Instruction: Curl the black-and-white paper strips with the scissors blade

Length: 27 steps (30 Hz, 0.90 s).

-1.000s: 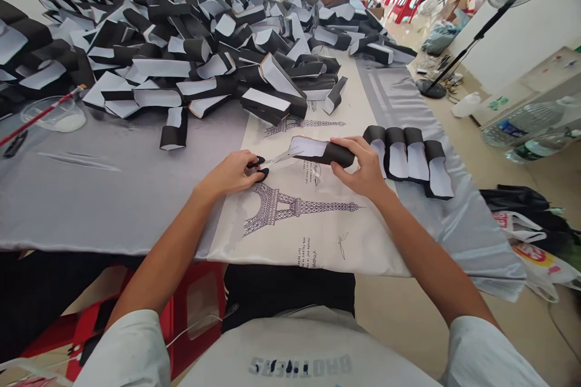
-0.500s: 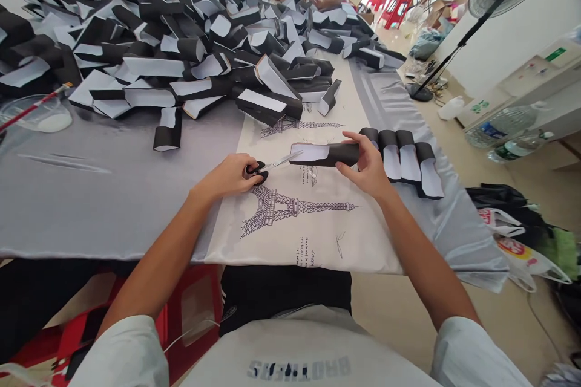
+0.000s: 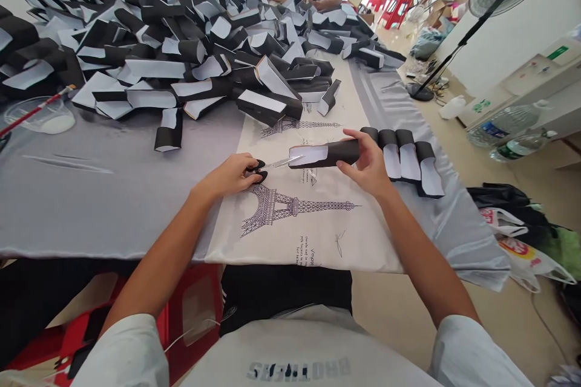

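The left grip [image 3: 233,173] is closed around the scissors [image 3: 261,177], whose tips meet the white end of a folded paper piece [image 3: 318,155], now more level than a second ago; the right grip [image 3: 370,163] clamps its black end over the worktop [image 3: 100,211]. Beyond lies a pile [image 3: 195,51].
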Each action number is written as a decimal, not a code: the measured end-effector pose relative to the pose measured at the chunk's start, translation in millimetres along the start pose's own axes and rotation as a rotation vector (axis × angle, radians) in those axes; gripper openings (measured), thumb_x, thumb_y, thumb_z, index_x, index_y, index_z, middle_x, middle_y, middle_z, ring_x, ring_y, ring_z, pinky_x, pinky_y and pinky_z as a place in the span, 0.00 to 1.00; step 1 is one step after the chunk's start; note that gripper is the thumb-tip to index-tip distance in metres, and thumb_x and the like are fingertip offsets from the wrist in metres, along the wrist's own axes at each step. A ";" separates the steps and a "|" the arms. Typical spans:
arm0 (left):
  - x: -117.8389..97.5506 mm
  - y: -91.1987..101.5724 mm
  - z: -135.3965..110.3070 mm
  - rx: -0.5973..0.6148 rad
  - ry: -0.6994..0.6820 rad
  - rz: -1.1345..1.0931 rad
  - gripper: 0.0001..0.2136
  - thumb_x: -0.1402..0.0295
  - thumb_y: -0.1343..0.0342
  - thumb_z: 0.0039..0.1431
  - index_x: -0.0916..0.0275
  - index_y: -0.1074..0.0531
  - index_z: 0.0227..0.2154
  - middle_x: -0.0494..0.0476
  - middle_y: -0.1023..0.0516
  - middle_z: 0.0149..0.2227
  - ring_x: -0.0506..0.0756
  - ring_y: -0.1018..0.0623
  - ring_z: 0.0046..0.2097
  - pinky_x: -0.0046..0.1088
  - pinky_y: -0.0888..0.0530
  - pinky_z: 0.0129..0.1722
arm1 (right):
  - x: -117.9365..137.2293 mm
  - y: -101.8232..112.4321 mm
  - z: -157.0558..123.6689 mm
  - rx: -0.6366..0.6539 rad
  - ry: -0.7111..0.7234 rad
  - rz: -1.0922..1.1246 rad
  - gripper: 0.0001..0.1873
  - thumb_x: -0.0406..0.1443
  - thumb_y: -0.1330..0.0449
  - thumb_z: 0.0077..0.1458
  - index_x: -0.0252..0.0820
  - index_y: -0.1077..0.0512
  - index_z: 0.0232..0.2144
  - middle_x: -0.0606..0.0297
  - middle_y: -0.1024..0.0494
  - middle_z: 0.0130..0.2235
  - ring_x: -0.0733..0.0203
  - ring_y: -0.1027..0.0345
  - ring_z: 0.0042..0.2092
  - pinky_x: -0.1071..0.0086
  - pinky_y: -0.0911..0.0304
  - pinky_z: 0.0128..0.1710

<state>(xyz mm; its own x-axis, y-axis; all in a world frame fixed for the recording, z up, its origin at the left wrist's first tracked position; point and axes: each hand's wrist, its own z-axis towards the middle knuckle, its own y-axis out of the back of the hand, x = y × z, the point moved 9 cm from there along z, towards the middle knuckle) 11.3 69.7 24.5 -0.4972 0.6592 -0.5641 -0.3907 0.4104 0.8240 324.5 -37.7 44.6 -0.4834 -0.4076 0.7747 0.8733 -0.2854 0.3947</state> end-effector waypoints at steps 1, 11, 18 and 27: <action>0.1 0.5 0.6 -0.005 0.003 -0.005 0.13 0.61 0.38 0.66 0.59 0.30 0.28 0.56 0.24 0.35 0.54 0.29 0.32 0.35 0.34 0.34 | 0.1 0.4 0.3 -0.002 -0.006 -0.006 0.39 0.51 0.29 0.60 0.58 0.34 0.70 0.56 0.20 0.57 0.41 0.23 0.60 0.40 0.22 0.61; 2.6 -1.8 1.7 -0.013 -0.039 -0.022 0.14 0.59 0.35 0.62 0.59 0.33 0.27 0.54 0.26 0.33 0.54 0.30 0.33 0.35 0.35 0.35 | -10.3 7.1 2.4 -0.031 -0.054 0.034 0.42 0.58 0.29 0.60 0.59 0.35 0.70 0.57 0.20 0.52 0.39 0.21 0.57 0.39 0.19 0.57; 4.6 -2.8 -0.2 0.013 0.004 -0.050 0.15 0.56 0.29 0.56 0.60 0.25 0.35 0.58 0.21 0.44 0.53 0.29 0.34 0.33 0.32 0.35 | -20.6 1.8 1.1 -0.008 -0.073 0.086 0.40 0.55 0.28 0.60 0.59 0.33 0.70 0.59 0.18 0.52 0.41 0.20 0.57 0.41 0.20 0.58; -2.1 2.7 0.7 -0.015 -0.019 -0.027 0.17 0.60 0.37 0.63 0.59 0.36 0.24 0.51 0.30 0.28 0.52 0.35 0.29 0.34 0.39 0.32 | -26.5 4.1 0.9 -0.032 -0.092 0.126 0.39 0.53 0.28 0.60 0.59 0.31 0.69 0.59 0.18 0.52 0.42 0.19 0.56 0.42 0.19 0.57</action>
<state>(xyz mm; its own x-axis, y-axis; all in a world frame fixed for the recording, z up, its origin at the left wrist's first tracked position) 11.8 69.8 27.9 -0.4717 0.6597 -0.5851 -0.4154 0.4190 0.8074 341.0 -27.3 26.1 -0.3617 -0.3612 0.8595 0.9234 -0.2657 0.2770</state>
